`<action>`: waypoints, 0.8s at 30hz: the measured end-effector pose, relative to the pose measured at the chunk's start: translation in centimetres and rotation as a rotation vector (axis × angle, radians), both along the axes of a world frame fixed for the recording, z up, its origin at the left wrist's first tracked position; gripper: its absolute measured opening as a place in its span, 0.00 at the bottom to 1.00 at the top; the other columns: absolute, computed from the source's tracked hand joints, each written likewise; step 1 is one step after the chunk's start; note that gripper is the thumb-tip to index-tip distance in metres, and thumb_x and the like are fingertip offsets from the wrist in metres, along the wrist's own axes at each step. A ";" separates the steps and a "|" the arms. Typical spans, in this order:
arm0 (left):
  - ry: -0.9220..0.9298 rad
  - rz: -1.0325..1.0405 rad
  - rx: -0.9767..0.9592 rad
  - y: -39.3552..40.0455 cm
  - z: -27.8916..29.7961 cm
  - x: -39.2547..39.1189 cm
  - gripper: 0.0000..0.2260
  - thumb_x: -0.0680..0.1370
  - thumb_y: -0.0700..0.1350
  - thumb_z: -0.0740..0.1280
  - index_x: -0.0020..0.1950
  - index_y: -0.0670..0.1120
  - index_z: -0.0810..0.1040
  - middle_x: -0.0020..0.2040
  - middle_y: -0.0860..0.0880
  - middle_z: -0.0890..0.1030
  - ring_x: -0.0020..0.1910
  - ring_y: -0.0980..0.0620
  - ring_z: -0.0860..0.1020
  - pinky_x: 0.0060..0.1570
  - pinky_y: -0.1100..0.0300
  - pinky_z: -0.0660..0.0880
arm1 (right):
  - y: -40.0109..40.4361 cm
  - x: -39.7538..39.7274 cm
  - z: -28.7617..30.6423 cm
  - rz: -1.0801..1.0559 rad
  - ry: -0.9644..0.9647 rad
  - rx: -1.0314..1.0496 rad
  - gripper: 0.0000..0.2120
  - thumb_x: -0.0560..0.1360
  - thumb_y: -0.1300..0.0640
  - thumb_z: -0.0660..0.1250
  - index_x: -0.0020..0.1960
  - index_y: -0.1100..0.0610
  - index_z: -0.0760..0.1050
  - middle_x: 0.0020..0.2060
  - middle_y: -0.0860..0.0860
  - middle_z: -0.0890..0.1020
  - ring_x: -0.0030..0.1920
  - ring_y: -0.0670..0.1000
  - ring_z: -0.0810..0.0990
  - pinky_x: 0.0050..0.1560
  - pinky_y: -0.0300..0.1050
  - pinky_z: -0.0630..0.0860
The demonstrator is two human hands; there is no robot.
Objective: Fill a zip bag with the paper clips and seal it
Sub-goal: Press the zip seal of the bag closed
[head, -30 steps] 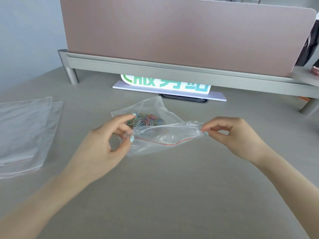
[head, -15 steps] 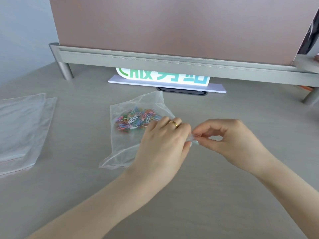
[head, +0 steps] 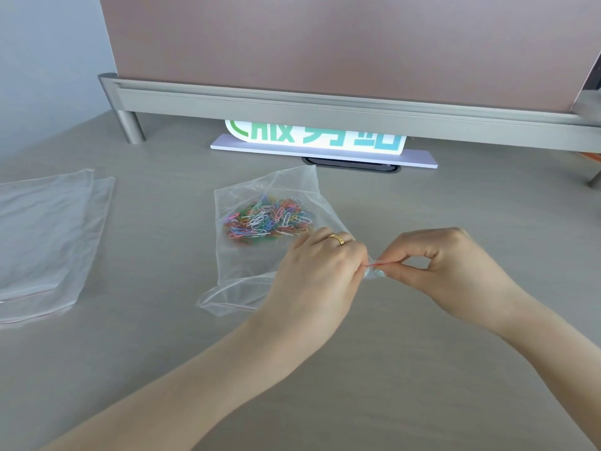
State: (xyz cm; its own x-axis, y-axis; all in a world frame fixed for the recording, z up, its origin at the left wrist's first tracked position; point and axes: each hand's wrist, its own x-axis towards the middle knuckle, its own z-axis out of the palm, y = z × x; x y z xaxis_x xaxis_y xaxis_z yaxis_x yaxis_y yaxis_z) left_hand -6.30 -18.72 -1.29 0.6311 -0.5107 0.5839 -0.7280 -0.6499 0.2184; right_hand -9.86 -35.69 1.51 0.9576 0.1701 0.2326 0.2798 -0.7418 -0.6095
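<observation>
1. The left hand (head: 320,275) covered most of the zip bag's (head: 247,262) red-lined mouth; whether that strip was closed could not be told. A white sign (head: 317,141) was cut off by the partition rail (head: 325,104).
2. The bag lay mid-table (head: 357,369), with bare surface on the near side and spare bags (head: 45,236) well apart at the left edge.
3. Both hands pinched the bag's right corner, fingers curled tight, the right hand (head: 445,271) just beside the left. The paper clips (head: 266,219) sat heaped inside the bag's far end.
</observation>
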 end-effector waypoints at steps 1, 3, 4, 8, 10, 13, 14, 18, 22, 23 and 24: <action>0.003 0.002 0.002 0.0 -0.1 0.0 0.08 0.71 0.42 0.61 0.33 0.47 0.75 0.29 0.51 0.74 0.30 0.47 0.73 0.35 0.59 0.62 | 0.0 0.0 -0.1 -0.001 -0.010 -0.007 0.05 0.71 0.60 0.70 0.39 0.52 0.83 0.34 0.43 0.83 0.37 0.37 0.78 0.33 0.25 0.66; 0.018 0.004 0.004 -0.1 -0.2 -0.1 0.06 0.69 0.39 0.65 0.32 0.46 0.75 0.28 0.51 0.74 0.30 0.47 0.73 0.36 0.59 0.61 | 0.2 -0.2 -0.3 -0.006 -0.024 -0.019 0.05 0.71 0.60 0.70 0.39 0.52 0.83 0.35 0.43 0.83 0.36 0.37 0.77 0.31 0.25 0.65; 0.024 0.001 0.006 -0.1 -0.2 -0.2 0.06 0.69 0.39 0.65 0.32 0.46 0.75 0.28 0.51 0.74 0.30 0.47 0.73 0.36 0.59 0.61 | 0.2 -0.3 -0.4 -0.010 -0.030 -0.022 0.06 0.71 0.60 0.70 0.38 0.52 0.83 0.35 0.43 0.82 0.36 0.37 0.77 0.31 0.25 0.65; 0.051 -0.023 -0.001 0.0 -0.2 0.0 0.11 0.72 0.44 0.57 0.34 0.46 0.76 0.29 0.51 0.75 0.31 0.47 0.74 0.37 0.59 0.62 | 0.4 -0.5 -0.6 -0.029 -0.042 -0.014 0.06 0.72 0.60 0.69 0.40 0.51 0.82 0.35 0.44 0.82 0.34 0.37 0.76 0.30 0.25 0.65; 0.053 -0.010 -0.005 0.1 0.1 0.1 0.10 0.72 0.46 0.58 0.34 0.45 0.76 0.29 0.51 0.76 0.32 0.47 0.75 0.37 0.59 0.63 | 0.5 -0.4 -0.6 -0.051 -0.043 0.022 0.05 0.72 0.61 0.69 0.41 0.53 0.82 0.36 0.45 0.82 0.32 0.36 0.75 0.30 0.25 0.65; 0.044 0.021 0.009 0.3 0.3 0.1 0.05 0.69 0.45 0.65 0.34 0.45 0.75 0.29 0.50 0.77 0.32 0.46 0.76 0.38 0.58 0.63 | 0.4 -0.3 -0.4 -0.080 -0.047 0.061 0.05 0.72 0.61 0.69 0.40 0.54 0.82 0.35 0.46 0.82 0.30 0.35 0.75 0.30 0.25 0.65; 0.047 0.023 0.008 0.3 0.3 0.1 0.06 0.70 0.45 0.64 0.34 0.45 0.74 0.29 0.50 0.77 0.32 0.46 0.75 0.38 0.58 0.63 | 0.3 -0.3 -0.4 -0.083 -0.048 0.065 0.05 0.72 0.61 0.69 0.39 0.54 0.81 0.35 0.46 0.82 0.30 0.35 0.75 0.31 0.25 0.65; 0.040 0.011 -0.023 0.4 0.5 0.1 0.10 0.71 0.46 0.58 0.33 0.45 0.74 0.27 0.49 0.75 0.30 0.46 0.74 0.37 0.59 0.61 | 0.1 -0.4 -0.4 -0.062 -0.061 0.043 0.04 0.70 0.60 0.70 0.42 0.52 0.82 0.35 0.43 0.82 0.36 0.36 0.77 0.34 0.24 0.66; 0.017 -0.019 -0.035 0.3 0.4 0.0 0.10 0.71 0.44 0.58 0.33 0.45 0.75 0.27 0.50 0.74 0.29 0.47 0.72 0.36 0.60 0.61 | 0.0 -0.4 -0.7 -0.037 -0.081 -0.006 0.06 0.71 0.58 0.70 0.43 0.47 0.82 0.37 0.39 0.82 0.42 0.39 0.79 0.39 0.27 0.69; 0.017 -0.022 -0.032 0.2 0.3 0.0 0.10 0.72 0.43 0.58 0.33 0.45 0.75 0.27 0.51 0.74 0.29 0.47 0.73 0.36 0.60 0.62 | 0.0 -0.3 -0.8 -0.039 -0.088 -0.025 0.06 0.71 0.57 0.70 0.42 0.47 0.82 0.36 0.39 0.82 0.42 0.39 0.79 0.38 0.28 0.68; 0.019 -0.020 -0.033 0.2 0.2 -0.1 0.09 0.72 0.42 0.59 0.33 0.45 0.75 0.27 0.51 0.74 0.30 0.47 0.73 0.36 0.60 0.62 | 0.0 -0.3 -0.9 -0.044 -0.091 -0.040 0.06 0.71 0.57 0.69 0.41 0.46 0.82 0.36 0.38 0.81 0.41 0.39 0.79 0.37 0.29 0.68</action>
State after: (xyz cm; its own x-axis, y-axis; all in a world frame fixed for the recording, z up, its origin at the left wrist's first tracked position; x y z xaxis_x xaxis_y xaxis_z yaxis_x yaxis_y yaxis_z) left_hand -6.35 -18.56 -1.07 0.6322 -0.5039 0.5886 -0.7361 -0.6276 0.2534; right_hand -10.13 -35.65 0.59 0.9395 0.1391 0.3129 0.2992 -0.7779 -0.5526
